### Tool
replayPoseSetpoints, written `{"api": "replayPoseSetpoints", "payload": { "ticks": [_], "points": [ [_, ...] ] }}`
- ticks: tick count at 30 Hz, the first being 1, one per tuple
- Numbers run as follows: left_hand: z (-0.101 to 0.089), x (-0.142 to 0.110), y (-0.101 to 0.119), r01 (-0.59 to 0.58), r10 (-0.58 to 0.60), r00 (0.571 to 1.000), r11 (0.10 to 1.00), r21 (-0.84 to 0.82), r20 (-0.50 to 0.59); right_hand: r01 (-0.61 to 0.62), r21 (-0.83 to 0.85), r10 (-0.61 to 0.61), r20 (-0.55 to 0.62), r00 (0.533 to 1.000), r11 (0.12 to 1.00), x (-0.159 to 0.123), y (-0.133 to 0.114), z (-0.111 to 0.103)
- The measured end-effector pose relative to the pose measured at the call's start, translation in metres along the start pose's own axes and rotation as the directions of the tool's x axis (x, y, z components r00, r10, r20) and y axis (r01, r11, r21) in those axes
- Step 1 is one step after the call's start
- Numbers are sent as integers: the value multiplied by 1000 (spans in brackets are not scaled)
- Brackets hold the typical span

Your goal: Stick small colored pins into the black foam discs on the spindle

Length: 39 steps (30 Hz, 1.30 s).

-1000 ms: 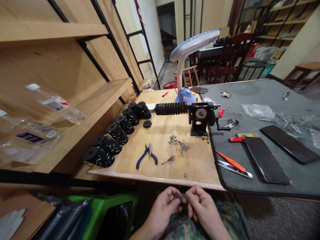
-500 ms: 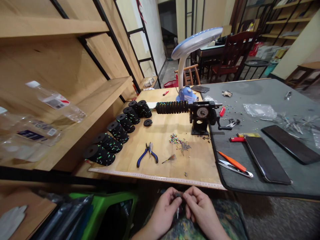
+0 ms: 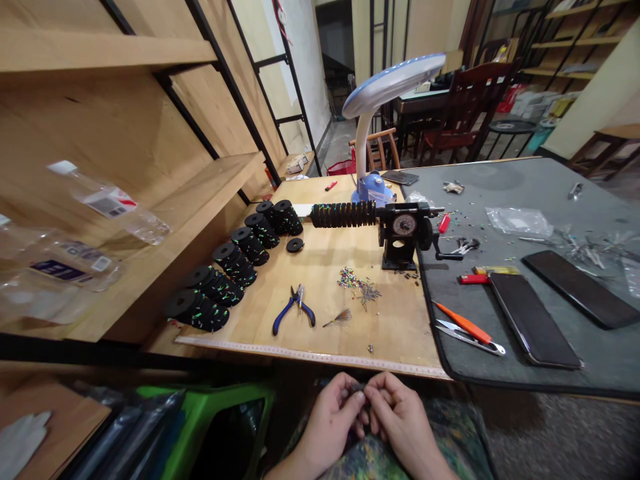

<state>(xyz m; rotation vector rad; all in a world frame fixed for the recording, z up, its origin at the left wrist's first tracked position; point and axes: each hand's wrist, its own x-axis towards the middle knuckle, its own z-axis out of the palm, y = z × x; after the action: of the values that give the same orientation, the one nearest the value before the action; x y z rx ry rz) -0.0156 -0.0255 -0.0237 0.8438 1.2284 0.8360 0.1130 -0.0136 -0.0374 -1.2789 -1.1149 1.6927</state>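
Just in front of the table edge, over my lap, my left hand (image 3: 331,417) and my right hand (image 3: 403,413) meet fingertip to fingertip. Both are closed in a pinch. A tiny dark piece shows between the thumbs and forefingers, too small to name. Nearest on the table lie a small metal bit (image 3: 371,348), a bundle of fine wire-like strands (image 3: 341,317), and blue-handled pliers (image 3: 295,312) with open handles. Farther back sit a heap of coloured beads (image 3: 349,277) and a pile of small grey pins (image 3: 369,293).
Black foam spools (image 3: 231,263) line the table's left side. A hand-crank winder (image 3: 404,230) carries a row of black discs (image 3: 344,215). Behind it stands a lamp (image 3: 370,187). On the grey mat lie an orange-handled tool (image 3: 465,323), scissors-like snips (image 3: 473,337) and phones (image 3: 533,320).
A thin white piece that hung below my left fingers is no longer visible. My fingers have shifted slightly; both hands stay together in the same place.
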Motion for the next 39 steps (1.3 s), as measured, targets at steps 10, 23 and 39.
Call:
{"api": "replayPoseSetpoints", "payload": {
  "ticks": [10,23,39],
  "points": [
    [0,4,-2,12,-11,1000,995,-100,4,-49,94,50,-6,999,994,4,6,-2],
    [-4,8,-11,-27,20,998,993,-118,-60,65,-95,-68,-27,997,993,-1,14,-8],
    [-2,7,-5,-15,13,1000,993,-117,-12,32,-13,-32,4,999,999,2,15,-8]
  ]
}}
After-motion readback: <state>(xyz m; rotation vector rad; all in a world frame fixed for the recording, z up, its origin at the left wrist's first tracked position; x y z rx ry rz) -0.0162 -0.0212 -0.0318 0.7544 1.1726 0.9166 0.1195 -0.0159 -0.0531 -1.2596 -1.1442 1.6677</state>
